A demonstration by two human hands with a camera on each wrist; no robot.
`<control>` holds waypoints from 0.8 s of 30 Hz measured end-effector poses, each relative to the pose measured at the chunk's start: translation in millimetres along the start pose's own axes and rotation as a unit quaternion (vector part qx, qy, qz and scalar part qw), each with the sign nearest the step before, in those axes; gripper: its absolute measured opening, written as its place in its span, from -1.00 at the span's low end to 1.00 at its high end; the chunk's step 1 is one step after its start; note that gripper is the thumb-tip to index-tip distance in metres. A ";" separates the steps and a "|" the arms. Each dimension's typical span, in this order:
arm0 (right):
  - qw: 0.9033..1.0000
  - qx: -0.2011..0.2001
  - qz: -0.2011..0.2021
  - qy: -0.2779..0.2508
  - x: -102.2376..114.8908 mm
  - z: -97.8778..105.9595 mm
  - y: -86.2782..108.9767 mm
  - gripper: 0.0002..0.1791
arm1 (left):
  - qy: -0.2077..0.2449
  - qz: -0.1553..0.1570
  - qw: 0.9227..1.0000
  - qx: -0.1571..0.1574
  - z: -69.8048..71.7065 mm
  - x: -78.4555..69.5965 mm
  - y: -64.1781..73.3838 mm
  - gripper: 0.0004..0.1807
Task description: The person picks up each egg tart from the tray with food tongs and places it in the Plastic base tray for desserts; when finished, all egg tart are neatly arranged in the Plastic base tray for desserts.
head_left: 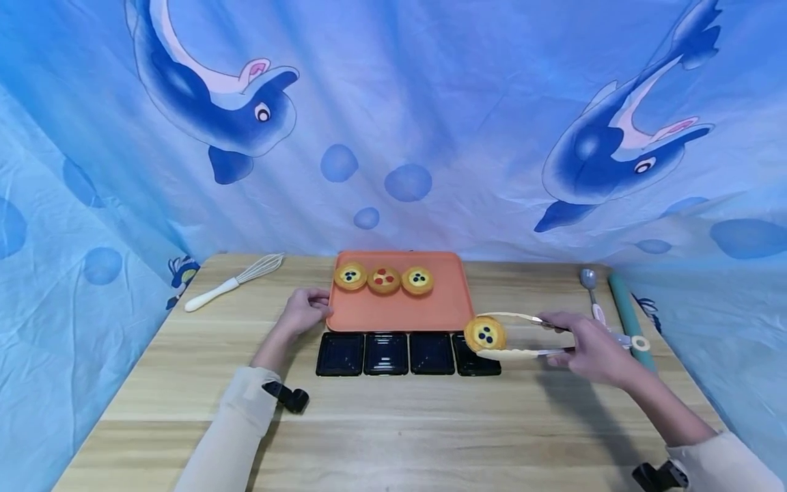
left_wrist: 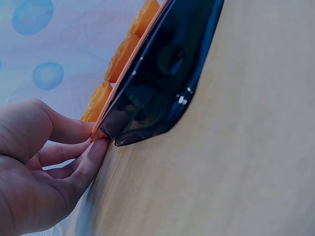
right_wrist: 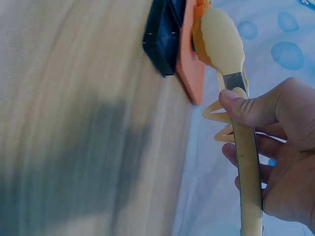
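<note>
My left hand [head_left: 304, 311] pinches the left edge of the orange tray [head_left: 399, 311], thumb above and fingers below in the left wrist view. Three tarts sit in a row along the tray's back left: a blueberry-topped tart [head_left: 351, 276], a red-topped tart [head_left: 384, 279] and another blueberry-topped tart [head_left: 417, 280]. My right hand [head_left: 590, 345] grips a pair of tongs [head_left: 516, 354] with cream tips. Between those tips is a blueberry tart [head_left: 485, 333], above the tray's front right corner and the rightmost black container [head_left: 476, 365]. In the right wrist view, the tongs' near tip [right_wrist: 224, 42] hides much of that tart.
Several small black containers [head_left: 386, 354] stand in a row along the tray's front edge. A white-handled whisk [head_left: 233, 281] lies at the back left. On the right are a spoon-like scoop [head_left: 589, 280] and a green rolling pin [head_left: 630, 314]. A blue curtain [head_left: 393, 130] hangs behind the table.
</note>
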State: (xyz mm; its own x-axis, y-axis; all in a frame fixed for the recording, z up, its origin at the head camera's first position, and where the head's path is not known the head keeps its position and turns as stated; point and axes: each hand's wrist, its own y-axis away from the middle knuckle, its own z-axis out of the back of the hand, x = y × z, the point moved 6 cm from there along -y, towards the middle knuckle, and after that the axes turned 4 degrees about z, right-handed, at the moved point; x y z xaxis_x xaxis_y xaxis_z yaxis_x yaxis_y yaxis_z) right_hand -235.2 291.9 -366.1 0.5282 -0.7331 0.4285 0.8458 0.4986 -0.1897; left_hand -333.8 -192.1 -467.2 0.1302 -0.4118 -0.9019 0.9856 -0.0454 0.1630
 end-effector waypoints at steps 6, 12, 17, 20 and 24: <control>1.000 0.010 0.000 -0.012 -2.7 -11.1 0.9 -0.24 | -0.001 0.000 1.000 -0.004 1.2 1.6 3.9 -0.56; 1.000 0.006 -0.008 0.000 -8.5 -17.6 3.6 -0.23 | -0.004 0.002 1.000 -0.002 1.6 1.2 1.9 -0.55; 1.000 0.005 -0.003 0.000 -10.6 -23.7 6.2 -0.24 | -0.001 0.000 1.000 -0.002 1.9 0.2 1.0 -0.55; 1.000 0.014 -0.013 -0.006 -12.1 -27.3 7.5 -0.24 | 0.002 0.001 1.000 -0.001 1.3 0.4 0.5 -0.55; 0.999 0.024 -0.025 -0.003 -13.6 -29.7 8.2 -0.23 | 0.002 0.003 1.000 -0.001 1.1 1.1 -0.1 -0.55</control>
State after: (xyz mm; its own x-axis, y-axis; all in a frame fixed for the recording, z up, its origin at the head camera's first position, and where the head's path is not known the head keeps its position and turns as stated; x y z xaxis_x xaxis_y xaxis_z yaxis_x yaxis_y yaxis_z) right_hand -233.2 292.2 -399.7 0.4846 -0.7551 0.4416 0.8667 0.4826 -0.1260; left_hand -333.8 -193.6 -467.8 0.1370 -0.4091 -0.9022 0.9849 -0.0414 0.1683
